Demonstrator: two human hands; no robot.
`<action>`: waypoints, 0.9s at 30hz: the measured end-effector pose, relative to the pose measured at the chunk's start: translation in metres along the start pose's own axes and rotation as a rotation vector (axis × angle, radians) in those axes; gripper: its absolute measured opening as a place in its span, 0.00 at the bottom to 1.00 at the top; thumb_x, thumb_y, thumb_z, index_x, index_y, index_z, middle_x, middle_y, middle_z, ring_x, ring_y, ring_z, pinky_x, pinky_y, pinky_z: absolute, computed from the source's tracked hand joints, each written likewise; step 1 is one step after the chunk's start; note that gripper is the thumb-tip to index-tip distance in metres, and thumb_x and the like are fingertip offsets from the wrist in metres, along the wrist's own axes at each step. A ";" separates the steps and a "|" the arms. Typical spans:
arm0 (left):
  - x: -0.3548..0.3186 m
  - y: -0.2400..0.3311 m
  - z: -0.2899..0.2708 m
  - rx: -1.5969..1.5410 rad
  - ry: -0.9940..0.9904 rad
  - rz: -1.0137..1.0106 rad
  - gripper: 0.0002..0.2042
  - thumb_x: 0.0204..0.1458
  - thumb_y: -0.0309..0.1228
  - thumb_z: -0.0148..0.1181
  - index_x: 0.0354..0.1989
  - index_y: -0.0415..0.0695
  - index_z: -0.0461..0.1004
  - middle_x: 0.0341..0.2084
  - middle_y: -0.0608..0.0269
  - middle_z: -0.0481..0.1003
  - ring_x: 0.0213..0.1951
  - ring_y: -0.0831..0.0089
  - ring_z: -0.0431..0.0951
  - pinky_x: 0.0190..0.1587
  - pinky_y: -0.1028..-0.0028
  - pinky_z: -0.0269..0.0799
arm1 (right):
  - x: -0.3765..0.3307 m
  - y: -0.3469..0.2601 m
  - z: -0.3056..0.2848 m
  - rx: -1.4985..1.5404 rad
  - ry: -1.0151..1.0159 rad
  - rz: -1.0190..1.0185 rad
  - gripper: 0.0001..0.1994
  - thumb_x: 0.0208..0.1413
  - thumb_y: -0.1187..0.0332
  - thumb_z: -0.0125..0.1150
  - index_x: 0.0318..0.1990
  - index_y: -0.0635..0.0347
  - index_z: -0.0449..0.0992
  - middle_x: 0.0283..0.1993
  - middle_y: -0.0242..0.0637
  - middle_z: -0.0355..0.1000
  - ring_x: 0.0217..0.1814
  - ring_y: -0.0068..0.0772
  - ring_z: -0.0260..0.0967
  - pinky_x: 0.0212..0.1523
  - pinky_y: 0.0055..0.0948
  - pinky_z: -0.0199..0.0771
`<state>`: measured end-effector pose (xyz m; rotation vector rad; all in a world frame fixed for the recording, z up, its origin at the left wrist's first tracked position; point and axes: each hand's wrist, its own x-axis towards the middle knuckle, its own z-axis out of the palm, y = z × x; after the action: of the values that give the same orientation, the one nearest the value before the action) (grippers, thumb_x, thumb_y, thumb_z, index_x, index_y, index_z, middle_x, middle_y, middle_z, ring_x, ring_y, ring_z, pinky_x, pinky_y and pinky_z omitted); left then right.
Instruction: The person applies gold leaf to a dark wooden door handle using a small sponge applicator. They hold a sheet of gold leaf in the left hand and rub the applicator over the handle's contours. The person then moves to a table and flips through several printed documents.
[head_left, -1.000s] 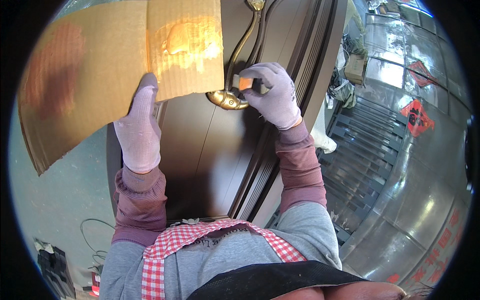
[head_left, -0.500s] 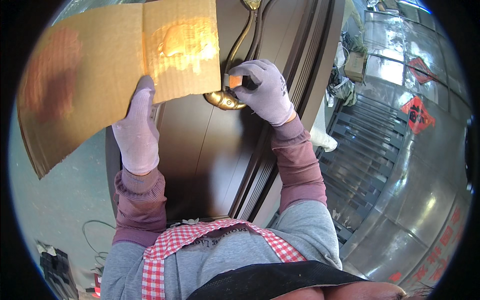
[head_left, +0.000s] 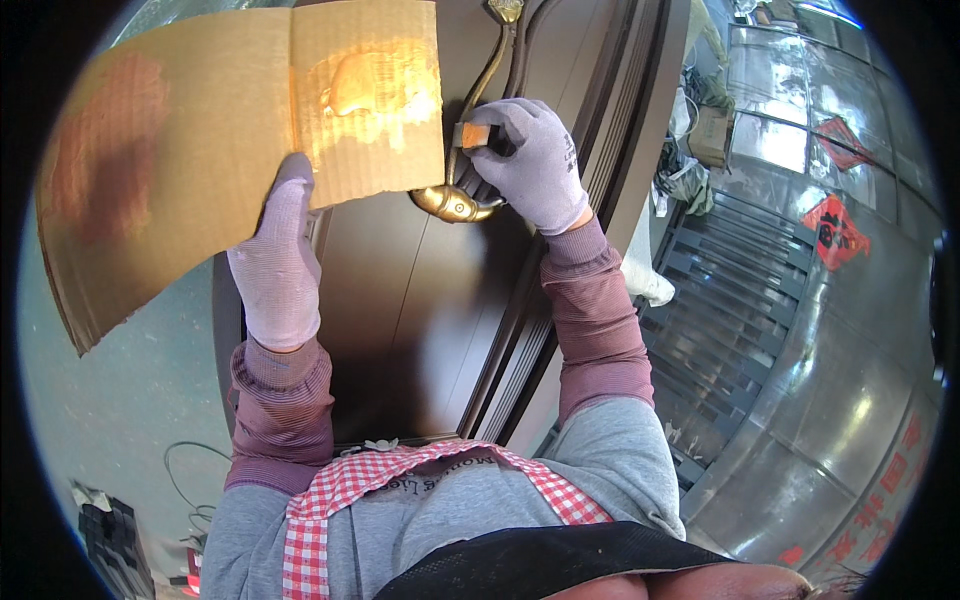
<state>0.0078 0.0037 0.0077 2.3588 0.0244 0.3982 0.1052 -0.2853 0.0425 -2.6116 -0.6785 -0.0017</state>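
From the head camera, you are holding a sheet of cardboard [head_left: 200,150] up against the dark brown door [head_left: 400,330] with your left hand [head_left: 278,260]; the gloved fingers are lying flat and together along the sheet's lower edge, pressing it, not curled round it. The cardboard's right panel is carrying a glossy golden smear [head_left: 375,90]. Your right hand [head_left: 530,160] is closing its fingers on a small orange-tipped pad [head_left: 474,134] and pushing it against the brass door handle [head_left: 478,120], which is sitting just right of the cardboard's edge, in the upper middle of the picture.

What could go wrong from here, as I judge it: the cardboard is covering the door only on the handle's left side, so the pad could be carrying gold onto the bare panel to the right of the grip. The sheet is also only being pressed flat (no real grip on it), so it could be slipping down and exposing the door, or dragging its wet smear across the dark surface.

The handle's long axis is running nearly up and down the door, leaning slightly, from its top mount [head_left: 505,10] down to the curled lower end [head_left: 450,203], which is pointing down toward you and hooking to the left.
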 end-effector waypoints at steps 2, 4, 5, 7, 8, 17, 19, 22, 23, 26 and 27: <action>-0.001 -0.001 -0.001 0.002 -0.001 -0.011 0.22 0.55 0.09 0.56 0.56 0.37 0.82 0.54 0.41 0.81 0.58 0.44 0.82 0.63 0.56 0.77 | 0.001 0.001 -0.001 0.022 0.075 0.051 0.17 0.47 0.76 0.75 0.48 0.58 0.85 0.47 0.41 0.83 0.50 0.46 0.80 0.53 0.38 0.82; -0.002 -0.002 0.002 -0.053 -0.007 -0.036 0.21 0.55 0.09 0.56 0.57 0.36 0.82 0.54 0.42 0.81 0.58 0.45 0.82 0.62 0.57 0.78 | 0.002 0.004 -0.002 0.044 0.151 0.102 0.17 0.47 0.75 0.74 0.48 0.59 0.85 0.47 0.41 0.83 0.49 0.47 0.80 0.53 0.39 0.81; -0.002 -0.003 0.002 -0.080 -0.011 -0.048 0.21 0.56 0.09 0.56 0.57 0.36 0.82 0.54 0.42 0.81 0.58 0.46 0.82 0.61 0.57 0.78 | 0.004 0.005 -0.002 0.039 0.121 0.074 0.16 0.48 0.74 0.74 0.47 0.58 0.85 0.47 0.41 0.83 0.49 0.45 0.80 0.52 0.38 0.81; 0.001 -0.001 0.000 -0.010 -0.010 -0.012 0.21 0.57 0.09 0.54 0.57 0.36 0.82 0.54 0.42 0.82 0.57 0.48 0.83 0.61 0.58 0.79 | 0.008 0.006 -0.001 -0.022 0.100 0.029 0.16 0.49 0.75 0.74 0.47 0.58 0.85 0.46 0.40 0.83 0.48 0.43 0.81 0.51 0.36 0.82; 0.001 0.000 0.000 0.024 -0.011 0.005 0.20 0.58 0.09 0.54 0.57 0.36 0.82 0.54 0.42 0.82 0.57 0.49 0.83 0.61 0.59 0.79 | 0.009 0.005 -0.001 -0.053 0.089 0.008 0.15 0.49 0.75 0.75 0.47 0.58 0.86 0.46 0.40 0.83 0.47 0.41 0.81 0.50 0.35 0.82; 0.000 -0.001 0.001 -0.091 -0.064 -0.085 0.19 0.62 0.10 0.53 0.58 0.34 0.81 0.57 0.42 0.79 0.57 0.51 0.83 0.60 0.61 0.81 | 0.013 0.012 0.002 -0.026 0.166 0.133 0.16 0.50 0.75 0.73 0.48 0.59 0.86 0.45 0.41 0.83 0.47 0.44 0.81 0.51 0.36 0.82; 0.000 0.001 0.001 -0.002 -0.034 -0.017 0.18 0.63 0.11 0.54 0.59 0.34 0.81 0.59 0.42 0.78 0.58 0.51 0.82 0.61 0.62 0.80 | 0.015 0.013 0.003 0.025 0.179 0.110 0.14 0.48 0.73 0.74 0.44 0.56 0.85 0.43 0.41 0.83 0.47 0.48 0.81 0.52 0.41 0.81; -0.004 -0.003 0.008 -0.096 0.025 -0.036 0.20 0.57 0.12 0.61 0.57 0.41 0.83 0.57 0.44 0.79 0.60 0.46 0.80 0.65 0.56 0.76 | 0.019 0.016 0.004 0.033 0.199 0.109 0.12 0.48 0.71 0.74 0.43 0.55 0.85 0.41 0.42 0.83 0.46 0.50 0.81 0.52 0.44 0.80; -0.006 -0.005 0.010 -0.167 0.046 -0.063 0.22 0.53 0.13 0.65 0.56 0.44 0.84 0.56 0.45 0.80 0.60 0.43 0.79 0.66 0.53 0.73 | 0.020 0.021 0.005 0.052 0.222 0.139 0.13 0.49 0.71 0.75 0.43 0.55 0.85 0.41 0.42 0.84 0.47 0.50 0.81 0.52 0.44 0.80; -0.006 -0.003 0.013 -0.344 0.056 -0.204 0.23 0.53 0.12 0.64 0.57 0.45 0.83 0.56 0.45 0.80 0.60 0.42 0.79 0.67 0.52 0.73 | 0.023 0.024 0.002 0.063 0.241 0.161 0.13 0.49 0.72 0.74 0.44 0.58 0.85 0.41 0.43 0.84 0.46 0.49 0.81 0.52 0.43 0.81; -0.005 -0.003 0.012 -0.324 0.055 -0.197 0.23 0.52 0.11 0.64 0.57 0.45 0.83 0.56 0.45 0.80 0.60 0.42 0.79 0.67 0.51 0.73 | 0.026 0.027 0.003 0.030 0.229 0.126 0.13 0.49 0.72 0.74 0.44 0.58 0.85 0.41 0.43 0.84 0.45 0.49 0.82 0.51 0.42 0.81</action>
<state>0.0068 -0.0028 -0.0040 2.0045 0.2013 0.3426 0.1398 -0.2931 0.0316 -2.5675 -0.4303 -0.2464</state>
